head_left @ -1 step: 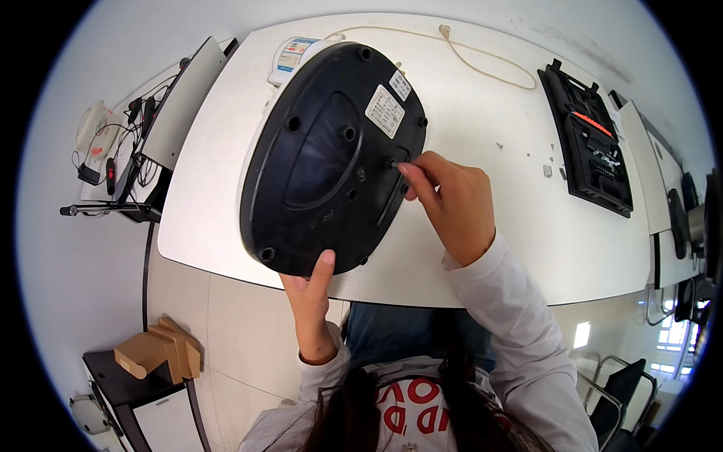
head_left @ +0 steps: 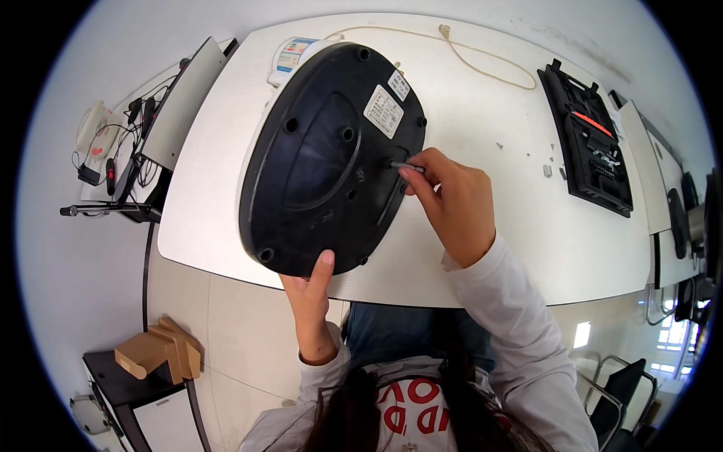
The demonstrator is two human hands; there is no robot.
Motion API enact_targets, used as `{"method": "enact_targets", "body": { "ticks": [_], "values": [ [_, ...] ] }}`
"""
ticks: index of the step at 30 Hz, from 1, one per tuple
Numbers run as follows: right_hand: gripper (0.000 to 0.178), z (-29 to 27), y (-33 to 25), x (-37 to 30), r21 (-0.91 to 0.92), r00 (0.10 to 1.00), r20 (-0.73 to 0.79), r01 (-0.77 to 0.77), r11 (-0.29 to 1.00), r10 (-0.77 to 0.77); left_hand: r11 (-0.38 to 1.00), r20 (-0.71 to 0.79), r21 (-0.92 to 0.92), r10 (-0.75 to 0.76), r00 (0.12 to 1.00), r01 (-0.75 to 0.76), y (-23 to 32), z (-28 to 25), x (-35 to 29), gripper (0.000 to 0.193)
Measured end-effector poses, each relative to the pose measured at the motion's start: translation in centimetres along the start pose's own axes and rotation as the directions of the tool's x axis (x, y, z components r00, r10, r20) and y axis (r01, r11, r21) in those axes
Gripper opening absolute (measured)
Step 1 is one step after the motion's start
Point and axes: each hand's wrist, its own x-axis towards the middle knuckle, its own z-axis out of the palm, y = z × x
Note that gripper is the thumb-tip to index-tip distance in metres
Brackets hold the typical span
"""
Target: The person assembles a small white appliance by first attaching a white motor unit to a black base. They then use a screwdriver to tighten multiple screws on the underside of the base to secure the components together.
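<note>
An oval appliance with a black underside [head_left: 320, 162] and a white body is tipped up on the table, its bottom facing me. Screw holes and two white labels mark the underside. My left hand [head_left: 309, 294] grips its lower edge, thumb on the black face and the other fingers hidden behind. My right hand [head_left: 457, 200] is closed in a pinch on a thin metal rod [head_left: 407, 166], which looks like a screwdriver bit. Its far end meets the underside at a hole right of the middle; whether it sits inside a screw head is too small to tell.
An open black tool case [head_left: 587, 143] with bits and an orange-red strip lies at the right. Several small screws and grey pieces [head_left: 548, 171] are scattered beside it. A beige cord with a plug [head_left: 444, 31] curves along the far side of the white table [head_left: 489, 256].
My right fingers have shifted slightly on the metal rod, and more of its length shows. The appliance has moved only a hair to the left; my left hand keeps its place.
</note>
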Motion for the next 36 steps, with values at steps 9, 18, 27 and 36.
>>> {"method": "enact_targets", "body": {
  "ticks": [9, 18, 27, 36],
  "values": [
    [0.017, -0.4, -0.1, -0.3, 0.169, 0.998, 0.035, -0.054, 0.984, 0.048, 1.0, 0.001, 0.001, -0.012, 1.0, 0.012, 0.0, -0.2, 0.0, 0.059],
    [0.021, 0.1, 2.4, -2.0, 0.309, 0.97, -0.095, -0.185, 0.933, 0.224, 1.0, -0.038, 0.024, 0.016, 0.999, -0.015, -0.7, -0.2, 0.1, 0.065],
    [0.046, -0.9, 2.7, -8.2, -0.211, 0.809, 0.535, 0.407, 0.889, -0.243, 1.0, -0.034, 0.008, -0.004, 0.999, 0.005, -0.7, 0.0, 0.0, 0.062],
    [0.033, -1.5, 4.5, -6.6, -0.356, 0.982, 0.158, 0.154, 0.922, -0.103, 0.999, -0.049, -0.034, 0.033, 0.998, -0.035, -0.1, 0.2, 0.6, 0.063]
  ]
}}
